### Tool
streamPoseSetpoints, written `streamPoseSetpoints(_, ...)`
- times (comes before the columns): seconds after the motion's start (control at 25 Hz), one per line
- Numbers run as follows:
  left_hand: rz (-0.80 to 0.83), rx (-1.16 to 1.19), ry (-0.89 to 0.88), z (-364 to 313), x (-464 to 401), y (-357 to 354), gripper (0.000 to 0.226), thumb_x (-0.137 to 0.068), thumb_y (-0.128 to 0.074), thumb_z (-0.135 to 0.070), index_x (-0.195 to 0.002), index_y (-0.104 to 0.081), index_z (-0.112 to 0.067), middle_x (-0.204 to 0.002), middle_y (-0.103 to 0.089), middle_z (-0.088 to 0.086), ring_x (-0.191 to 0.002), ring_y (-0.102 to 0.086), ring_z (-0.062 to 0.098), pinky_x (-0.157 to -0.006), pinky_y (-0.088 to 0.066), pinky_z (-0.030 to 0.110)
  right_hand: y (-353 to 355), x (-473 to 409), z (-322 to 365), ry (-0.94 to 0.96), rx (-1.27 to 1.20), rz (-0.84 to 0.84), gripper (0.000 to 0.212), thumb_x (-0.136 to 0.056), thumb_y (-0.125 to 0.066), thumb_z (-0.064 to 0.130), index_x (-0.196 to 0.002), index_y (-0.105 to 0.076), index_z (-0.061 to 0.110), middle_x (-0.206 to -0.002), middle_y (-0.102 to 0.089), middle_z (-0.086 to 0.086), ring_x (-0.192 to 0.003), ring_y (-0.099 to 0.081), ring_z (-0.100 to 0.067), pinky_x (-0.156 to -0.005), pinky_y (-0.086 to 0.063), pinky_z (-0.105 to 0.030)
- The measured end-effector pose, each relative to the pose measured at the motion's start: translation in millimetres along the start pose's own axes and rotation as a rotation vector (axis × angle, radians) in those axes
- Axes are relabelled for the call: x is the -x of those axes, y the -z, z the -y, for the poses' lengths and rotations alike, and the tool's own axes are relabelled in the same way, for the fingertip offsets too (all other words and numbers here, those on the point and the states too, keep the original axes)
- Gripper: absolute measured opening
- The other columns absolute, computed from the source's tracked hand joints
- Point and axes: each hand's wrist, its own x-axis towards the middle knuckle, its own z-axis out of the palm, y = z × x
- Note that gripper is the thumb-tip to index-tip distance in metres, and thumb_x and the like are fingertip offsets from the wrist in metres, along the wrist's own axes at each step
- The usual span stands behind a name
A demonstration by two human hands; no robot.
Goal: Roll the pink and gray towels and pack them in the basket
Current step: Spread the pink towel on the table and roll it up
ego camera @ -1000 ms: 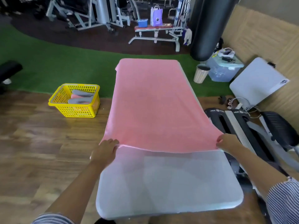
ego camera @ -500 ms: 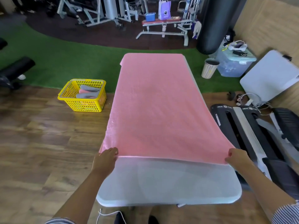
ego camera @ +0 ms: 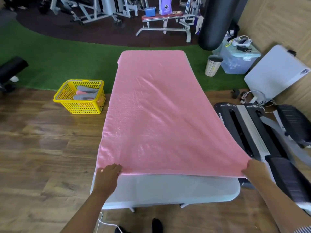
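Observation:
A large pink towel [ego camera: 156, 115] lies spread flat along the white table [ego camera: 168, 190], covering most of its length. My left hand [ego camera: 108, 173] grips the towel's near left corner. At the near right corner my right hand [ego camera: 254, 170] holds the edge, fingers curled round the fabric. A yellow basket [ego camera: 80, 107] stands on the wooden floor to the left of the table. Inside it lie rolled towels [ego camera: 86, 94], two gray and one pink.
A black and silver exercise machine [ego camera: 262, 140] sits close along the table's right side. Beyond the table are green turf, a small bin [ego camera: 212, 65], a clear storage box [ego camera: 239, 59], a hanging black punching bag [ego camera: 217, 22] and a weight bench [ego camera: 166, 19]. A white cable lies by my feet.
Both hands have drawn the towel's near edge toward me along the table, so less bare white surface shows. The view has pulled back slightly.

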Motion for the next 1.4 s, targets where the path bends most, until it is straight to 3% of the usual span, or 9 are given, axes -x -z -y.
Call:
streamPoseSetpoints(0.2,0.026,0.087,0.026,19.7,18.3,1.6,0.045,-0.058,-0.086,-0.005,-0.096,-0.066,-0.019,-0.093,-0.068,-0.003,-0.071,-0.069,0.021,-0.053,-0.051,0.035,-28.5,8.7,9.3,0.116,-0.046,0.099,0.027,-0.078,-0.052,0.003,-0.059,-0.038,0.016,-0.061,-0.046,0.000,-0.059,-0.048,-0.020,-0.046,-0.031,-0.023)
streamPoseSetpoints(0.36,0.048,0.005,-0.042,5.6,1.7,2.4,0.041,-0.048,-0.093,-0.008,-0.079,-0.068,-0.019,-0.083,-0.067,-0.003,-0.066,-0.066,0.020,-0.051,-0.049,0.035,-40.6,26.2,8.5,0.220,-0.130,0.035,0.007,-0.087,-0.050,0.008,-0.082,-0.055,0.009,-0.082,-0.058,-0.011,-0.076,-0.058,-0.028,-0.065,-0.042,-0.032)
streamPoseSetpoints(0.6,0.048,-0.058,-0.069,17.3,23.0,-6.5,0.051,-0.043,-0.070,0.019,-0.078,-0.067,-0.019,-0.078,-0.062,-0.004,-0.066,-0.062,0.022,-0.051,-0.044,0.032,-56.2,51.7,-8.1,0.309,-0.263,-0.057,0.026,-0.073,-0.065,-0.006,-0.098,-0.066,0.001,-0.100,-0.061,-0.011,-0.082,-0.055,-0.026,-0.077,-0.043,-0.033)
streamPoseSetpoints(0.76,0.075,-0.076,-0.110,44.8,52.9,0.8,0.045,-0.054,-0.032,-0.002,-0.082,-0.062,-0.022,-0.077,-0.060,-0.004,-0.067,-0.060,0.023,-0.053,-0.042,0.033,-55.2,57.4,-15.2,0.347,-0.291,-0.068,0.017,-0.072,-0.066,-0.005,-0.081,-0.068,0.009,-0.088,-0.064,-0.009,-0.068,-0.056,-0.023,-0.069,-0.042,-0.029)
streamPoseSetpoints(0.88,0.069,-0.079,-0.115,37.4,61.7,5.8,0.036,-0.063,-0.036,-0.008,-0.084,-0.062,-0.020,-0.080,-0.061,-0.003,-0.067,-0.062,0.024,-0.055,-0.045,0.036,-54.9,57.0,-19.4,0.362,-0.233,-0.003,0.014,-0.073,-0.069,0.003,-0.076,-0.065,0.016,-0.083,-0.064,-0.004,-0.064,-0.052,-0.015,-0.065,-0.036,-0.025)
streamPoseSetpoints(1.04,0.030,-0.017,-0.135,8.1,63.6,4.8,0.033,-0.073,-0.044,-0.030,-0.102,-0.059,-0.021,-0.099,-0.063,-0.004,-0.090,-0.056,0.014,-0.068,-0.051,0.038,-64.7,45.0,-38.6,0.491,-0.195,-0.114,0.030,-0.052,-0.080,-0.011,-0.071,-0.071,0.011,-0.069,-0.065,-0.003,-0.050,-0.048,-0.010,-0.057,-0.039,-0.017)
streamPoseSetpoints(1.16,-0.002,0.017,-0.103,-0.8,61.4,3.5,0.032,-0.073,-0.046,-0.013,-0.103,-0.055,-0.023,-0.095,-0.064,-0.001,-0.087,-0.054,0.017,-0.060,-0.052,0.035,-66.1,44.6,-55.6,0.413,-0.268,-0.080,0.027,-0.056,-0.078,-0.013,-0.073,-0.072,0.006,-0.068,-0.061,-0.002,-0.051,-0.050,-0.007,-0.058,-0.038,-0.011)
streamPoseSetpoints(1.28,0.004,0.007,-0.038,-0.2,66.8,-2.8,0.048,-0.062,-0.041,0.001,-0.102,-0.054,-0.024,-0.096,-0.064,0.001,-0.089,-0.055,0.020,-0.062,-0.049,0.037,-71.7,44.0,-61.7,0.439,-0.283,-0.048,0.027,-0.060,-0.077,-0.007,-0.074,-0.072,0.015,-0.065,-0.058,0.008,-0.073,-0.051,0.002,-0.065,-0.037,-0.003)
streamPoseSetpoints(1.4,0.055,-0.012,0.077,2.9,80.8,-3.0,0.050,-0.060,-0.034,-0.003,-0.098,-0.055,-0.027,-0.092,-0.065,-0.003,-0.086,-0.060,0.021,-0.070,-0.040,0.037,-73.4,43.4,-59.4,0.484,-0.305,-0.083,0.026,-0.060,-0.076,0.001,-0.065,-0.065,0.025,-0.062,-0.059,0.009,-0.071,-0.052,0.009,-0.053,-0.036,-0.010)
